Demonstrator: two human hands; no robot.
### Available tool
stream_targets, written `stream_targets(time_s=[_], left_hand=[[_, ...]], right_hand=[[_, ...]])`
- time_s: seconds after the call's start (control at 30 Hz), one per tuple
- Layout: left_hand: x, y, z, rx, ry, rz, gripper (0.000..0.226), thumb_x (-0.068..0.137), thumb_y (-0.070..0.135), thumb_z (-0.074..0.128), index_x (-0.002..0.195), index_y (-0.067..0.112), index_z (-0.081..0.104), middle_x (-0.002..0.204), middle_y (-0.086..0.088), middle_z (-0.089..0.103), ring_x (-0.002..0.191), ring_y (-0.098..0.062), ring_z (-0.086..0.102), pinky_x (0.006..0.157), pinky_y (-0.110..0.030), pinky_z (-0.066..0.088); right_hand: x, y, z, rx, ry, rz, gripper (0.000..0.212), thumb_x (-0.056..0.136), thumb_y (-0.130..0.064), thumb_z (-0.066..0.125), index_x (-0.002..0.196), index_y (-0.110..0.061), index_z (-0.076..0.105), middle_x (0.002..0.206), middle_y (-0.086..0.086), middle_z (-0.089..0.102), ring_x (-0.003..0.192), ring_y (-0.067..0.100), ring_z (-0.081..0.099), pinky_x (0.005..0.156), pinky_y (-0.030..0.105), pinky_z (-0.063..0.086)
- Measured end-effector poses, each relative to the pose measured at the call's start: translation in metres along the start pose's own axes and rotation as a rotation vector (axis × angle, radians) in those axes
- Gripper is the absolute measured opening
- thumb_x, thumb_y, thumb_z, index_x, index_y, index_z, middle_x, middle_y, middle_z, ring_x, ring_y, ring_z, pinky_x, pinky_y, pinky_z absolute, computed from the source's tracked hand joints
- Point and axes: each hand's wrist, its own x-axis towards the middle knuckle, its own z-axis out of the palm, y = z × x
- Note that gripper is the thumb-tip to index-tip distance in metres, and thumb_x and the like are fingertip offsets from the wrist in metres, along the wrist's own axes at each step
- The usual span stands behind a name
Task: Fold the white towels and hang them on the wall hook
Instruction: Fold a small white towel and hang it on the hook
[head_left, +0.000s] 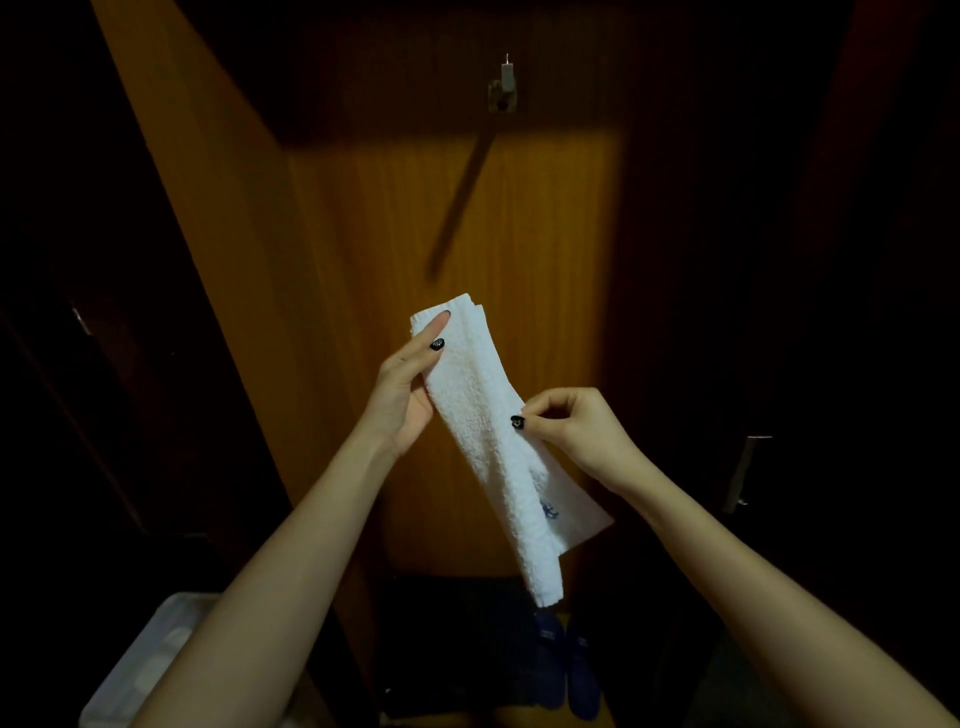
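A white towel (483, 415), folded into a long narrow strip, hangs slanted in mid-air in front of a wooden panel. A small blue mark shows near its lower end. My left hand (405, 389) holds the strip's upper left edge, fingers stretched along it. My right hand (571, 426) pinches the right edge at mid-length with thumb and fingers. The metal wall hook (503, 88) is fixed high on the panel, well above the towel, with nothing on it.
The wooden panel (363, 234) stands straight ahead, with dark doors on both sides; a metal door handle (743, 473) is at the right. A pale bin (150, 665) sits at the lower left. Dark blue slippers (566, 670) lie on the floor below.
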Motion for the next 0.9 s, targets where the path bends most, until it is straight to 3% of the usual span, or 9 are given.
stream_targets(time_s=[0.13, 0.2, 0.27, 0.33, 0.47, 0.57, 0.77, 0.83, 0.9], left_hand=[[0.003, 0.005, 0.005, -0.048, 0.003, 0.007, 0.033, 0.096, 0.003, 0.046, 0.116, 0.021, 0.065, 0.132, -0.005, 0.057, 0.112, -0.016, 0.059, 0.077, -0.025, 0.056], [0.005, 0.008, 0.006, -0.054, 0.006, 0.011, 0.032, 0.096, 0.003, 0.046, 0.116, 0.021, 0.064, 0.133, -0.004, 0.056, 0.112, -0.017, 0.059, 0.078, -0.026, 0.056], [0.008, 0.009, 0.006, -0.06, 0.021, 0.015, 0.032, 0.096, 0.004, 0.046, 0.115, 0.022, 0.064, 0.135, -0.004, 0.054, 0.114, -0.018, 0.057, 0.082, -0.027, 0.056], [0.011, 0.011, 0.005, -0.079, 0.04, 0.018, 0.03, 0.097, 0.004, 0.047, 0.114, 0.022, 0.064, 0.138, -0.006, 0.05, 0.116, -0.019, 0.056, 0.084, -0.027, 0.055], [0.014, 0.013, 0.003, -0.112, 0.069, 0.019, 0.033, 0.097, 0.01, 0.049, 0.126, 0.021, 0.06, 0.128, -0.006, 0.058, 0.105, -0.016, 0.062, 0.073, -0.025, 0.055], [0.017, 0.015, 0.003, -0.136, 0.067, 0.022, 0.036, 0.097, 0.012, 0.05, 0.132, 0.018, 0.057, 0.122, -0.006, 0.064, 0.101, -0.016, 0.066, 0.073, -0.028, 0.056], [0.024, 0.02, -0.007, -0.149, 0.115, 0.017, 0.035, 0.095, 0.017, 0.055, 0.129, 0.011, 0.058, 0.106, -0.005, 0.067, 0.091, -0.016, 0.067, 0.069, -0.029, 0.056], [0.026, 0.018, -0.011, -0.148, 0.126, 0.009, 0.037, 0.095, 0.016, 0.054, 0.132, 0.01, 0.056, 0.105, -0.005, 0.067, 0.09, -0.017, 0.068, 0.068, -0.028, 0.057], [0.027, 0.016, -0.014, -0.163, 0.134, -0.003, 0.039, 0.095, 0.014, 0.053, 0.135, 0.009, 0.053, 0.106, -0.007, 0.068, 0.092, -0.018, 0.068, 0.07, -0.03, 0.057]], right_hand=[[0.005, 0.006, -0.001, 0.021, 0.004, -0.013, 0.007, 0.086, -0.01, 0.07, 0.083, -0.006, 0.065, 0.077, 0.012, 0.063, 0.066, 0.024, 0.049, 0.061, 0.038, 0.038], [0.006, 0.006, -0.003, 0.044, -0.038, -0.029, 0.008, 0.089, -0.007, 0.066, 0.09, -0.001, 0.062, 0.076, 0.01, 0.056, 0.066, 0.022, 0.045, 0.058, 0.035, 0.036], [0.004, 0.005, -0.004, 0.063, -0.107, -0.032, 0.011, 0.089, -0.005, 0.065, 0.092, 0.004, 0.059, 0.075, 0.008, 0.051, 0.064, 0.017, 0.042, 0.056, 0.023, 0.035], [0.004, 0.007, -0.007, 0.031, -0.189, -0.014, 0.01, 0.089, -0.006, 0.065, 0.092, 0.003, 0.062, 0.077, 0.01, 0.054, 0.067, 0.012, 0.047, 0.062, 0.019, 0.039], [0.003, 0.012, -0.008, -0.045, -0.293, 0.033, 0.012, 0.09, -0.012, 0.065, 0.093, -0.002, 0.069, 0.091, 0.01, 0.069, 0.084, 0.012, 0.063, 0.08, 0.026, 0.051], [0.006, 0.014, -0.004, -0.027, -0.28, 0.028, 0.01, 0.09, -0.012, 0.065, 0.089, -0.005, 0.072, 0.093, 0.007, 0.072, 0.086, 0.012, 0.065, 0.083, 0.029, 0.052], [0.014, 0.014, 0.004, -0.019, -0.349, 0.049, 0.034, 0.084, -0.033, 0.071, 0.081, 0.002, 0.072, 0.086, 0.031, 0.065, 0.078, 0.03, 0.056, 0.077, 0.047, 0.047], [0.016, 0.016, 0.008, -0.041, -0.363, 0.062, 0.037, 0.081, -0.038, 0.071, 0.068, -0.004, 0.068, 0.073, 0.025, 0.057, 0.071, 0.027, 0.046, 0.071, 0.042, 0.038], [0.016, 0.017, 0.01, -0.043, -0.349, 0.078, 0.031, 0.086, -0.027, 0.071, 0.06, -0.01, 0.064, 0.07, 0.015, 0.051, 0.069, 0.024, 0.041, 0.071, 0.038, 0.036]])
